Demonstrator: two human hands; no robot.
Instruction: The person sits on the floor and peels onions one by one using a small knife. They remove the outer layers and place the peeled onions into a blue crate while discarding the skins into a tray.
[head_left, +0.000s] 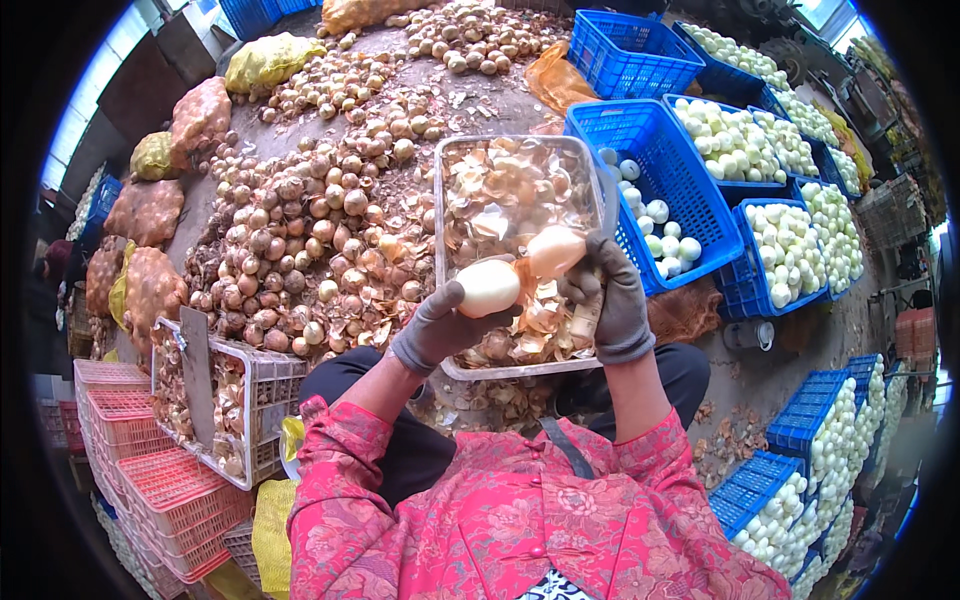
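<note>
My left hand (448, 324), in a grey work glove, holds a peeled white onion (489, 288) over a clear plastic tub (517, 370). My right hand (621, 300), gloved alike, pinches a pale, translucent layer of onion skin (556, 251), and a brown strip of skin hangs between it and the onion. A light-coloured handle (586, 319) also sticks out below the right hand's fingers; its other end is hidden, so the tool cannot be told. Loose onion skins (491, 187) fill much of the tub.
Unpeeled onions (300, 232) lie heaped on the floor to the left. A blue plastic crate (694, 180) with some peeled onions (660, 225) stands right of the tub. Fuller blue crates (761, 300) are beyond it. A white crate (274, 375) of skins and stacked pink crates (180, 487) stand at left.
</note>
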